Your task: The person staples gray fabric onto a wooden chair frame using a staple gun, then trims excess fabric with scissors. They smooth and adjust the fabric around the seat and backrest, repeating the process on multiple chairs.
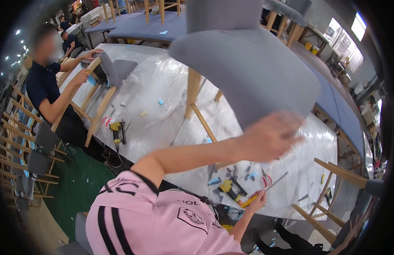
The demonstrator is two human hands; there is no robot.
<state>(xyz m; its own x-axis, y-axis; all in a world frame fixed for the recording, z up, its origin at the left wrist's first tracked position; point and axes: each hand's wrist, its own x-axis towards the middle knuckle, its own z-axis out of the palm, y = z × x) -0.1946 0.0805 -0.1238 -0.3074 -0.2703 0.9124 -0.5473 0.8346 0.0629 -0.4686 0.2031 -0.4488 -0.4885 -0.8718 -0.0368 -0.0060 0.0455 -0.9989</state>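
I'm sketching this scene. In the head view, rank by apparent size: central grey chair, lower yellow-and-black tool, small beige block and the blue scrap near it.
1. Grey chair
2. Yellow-and-black tool
3. Beige block and blue scrap: too alike to rank.

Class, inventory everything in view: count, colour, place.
Chairs: many, grey and wood, all around
Table: one, pale, plastic-covered, middle
Benches: several, blue-grey, behind and right
Staple guns: two, yellow-black, on table
Scissors: two, red-handled, on table
Tool: one, yellow-handled, lower middle
Scraps: many, grey and blue, on table
Windows: several, white, upper right
Floor: one, green, lower left
People: several, dark-clothed, left and lower right
Shirt: one, pink, bottom
Left hand: one, bare, blurred, at chair seat's edge
Right hand: one, bare, holding tool
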